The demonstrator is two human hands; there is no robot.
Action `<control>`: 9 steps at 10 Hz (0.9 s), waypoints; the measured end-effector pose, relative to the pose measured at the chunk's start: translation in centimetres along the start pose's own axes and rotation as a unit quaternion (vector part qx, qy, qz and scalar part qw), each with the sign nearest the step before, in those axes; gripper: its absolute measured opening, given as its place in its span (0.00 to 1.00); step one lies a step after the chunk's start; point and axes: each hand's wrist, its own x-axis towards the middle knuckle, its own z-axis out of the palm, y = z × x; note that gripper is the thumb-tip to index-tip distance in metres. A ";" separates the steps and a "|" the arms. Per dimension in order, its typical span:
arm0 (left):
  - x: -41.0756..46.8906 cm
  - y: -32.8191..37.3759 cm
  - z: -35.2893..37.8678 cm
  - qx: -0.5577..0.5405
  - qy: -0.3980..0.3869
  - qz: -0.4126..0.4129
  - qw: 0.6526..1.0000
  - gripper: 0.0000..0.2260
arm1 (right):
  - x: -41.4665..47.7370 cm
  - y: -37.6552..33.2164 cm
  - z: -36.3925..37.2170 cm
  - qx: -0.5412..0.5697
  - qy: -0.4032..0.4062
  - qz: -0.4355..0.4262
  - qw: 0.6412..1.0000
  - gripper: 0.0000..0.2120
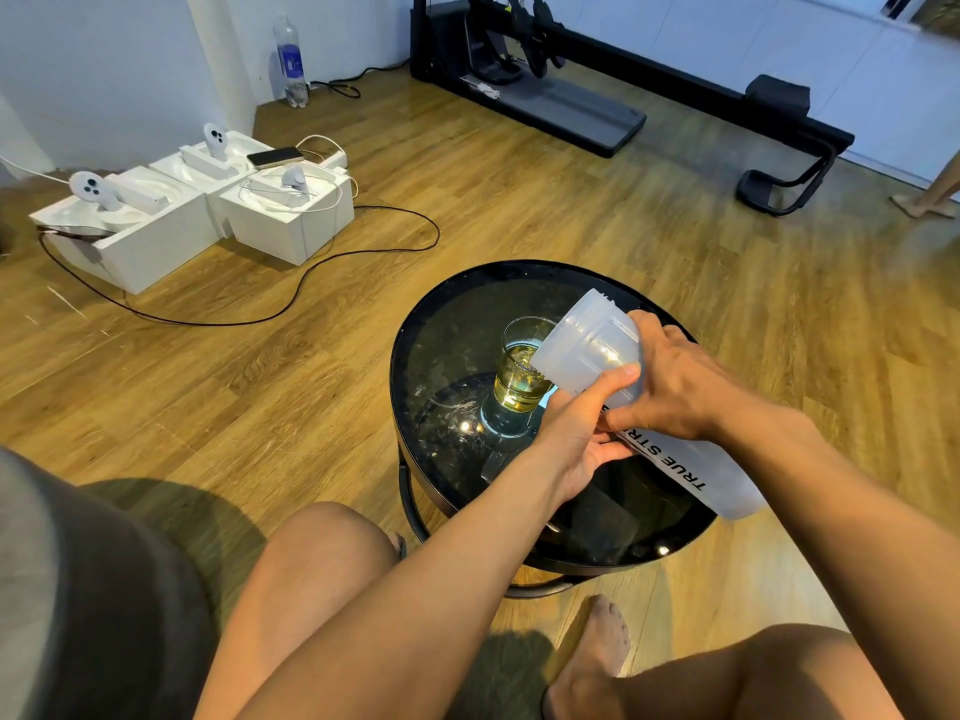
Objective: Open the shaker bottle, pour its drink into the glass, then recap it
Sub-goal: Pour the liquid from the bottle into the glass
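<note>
The translucent white shaker bottle (592, 340), with black lettering along its side, is tilted sideways with no cap on. Its open mouth rests over the rim of the clear glass (519, 379). The glass stands on the round black glass-topped table (441, 324) and holds yellow drink. My right hand (675, 389) grips the bottle's middle from above. My left hand (574, 433) supports it from below, thumb pressed on its side. No cap is in view.
White boxes (171, 226) holding controllers, a phone and trailing cables (291, 298) lie on the wooden floor to the left. A plastic water bottle (290, 59) stands by the wall. A black exercise machine (597, 90) fills the back. My knees and one foot (592, 662) are beside the table.
</note>
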 end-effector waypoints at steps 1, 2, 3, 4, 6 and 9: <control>0.0 0.0 0.0 0.000 0.000 -0.001 1.000 0.15 | 0.0 0.0 0.0 0.000 -0.001 0.000 1.000 0.53; 0.0 0.0 0.0 0.002 0.001 0.000 1.000 0.17 | 0.0 -0.1 0.0 -0.001 -0.002 -0.001 1.000 0.53; 0.0 0.0 0.0 0.002 0.001 0.003 1.000 0.18 | 0.0 -0.1 0.0 -0.002 -0.002 -0.003 1.000 0.53; 0.1 -0.1 -0.1 0.001 0.002 0.004 1.000 0.17 | 0.0 -0.1 -0.1 -0.003 -0.004 -0.003 1.000 0.52; 0.2 -0.1 -0.1 -0.003 0.000 0.002 1.000 0.16 | 0.0 -0.1 -0.1 -0.007 -0.003 -0.004 1.000 0.52; 0.0 0.0 0.0 -0.005 0.001 0.002 1.000 0.16 | 0.1 -0.1 0.0 -0.009 0.000 -0.004 1.000 0.52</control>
